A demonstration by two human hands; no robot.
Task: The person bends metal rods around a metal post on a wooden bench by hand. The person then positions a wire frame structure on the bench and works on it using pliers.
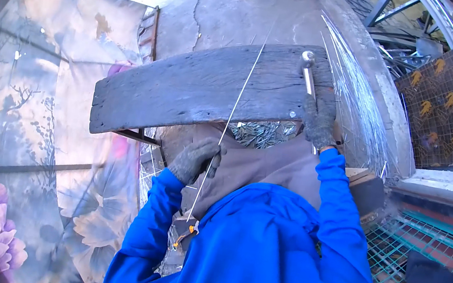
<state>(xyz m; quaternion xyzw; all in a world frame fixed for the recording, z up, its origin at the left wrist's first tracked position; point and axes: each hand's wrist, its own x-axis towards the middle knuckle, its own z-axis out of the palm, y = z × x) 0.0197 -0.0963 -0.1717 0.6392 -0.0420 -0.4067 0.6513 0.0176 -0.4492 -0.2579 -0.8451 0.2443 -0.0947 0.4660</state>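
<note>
L gloved hand (196,159) curls its fingers round a thin metal rod (242,93) slanting across the wooden plank bench (175,88), prob. to steady it; R gloved hand (320,121) wraps a ball-headed hammer (309,82) w/ head over bench's R end, prob. clear of rod for free movement

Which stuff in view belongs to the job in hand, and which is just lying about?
Seems part of the job:
thin metal rod, in the left hand
ball-ended metal tool, in the right hand
dark wooden bench, in front
short metal pieces, probably

Seems just lying about:
floral sheet, left
patterned panel, right
metal frame, top right
</note>
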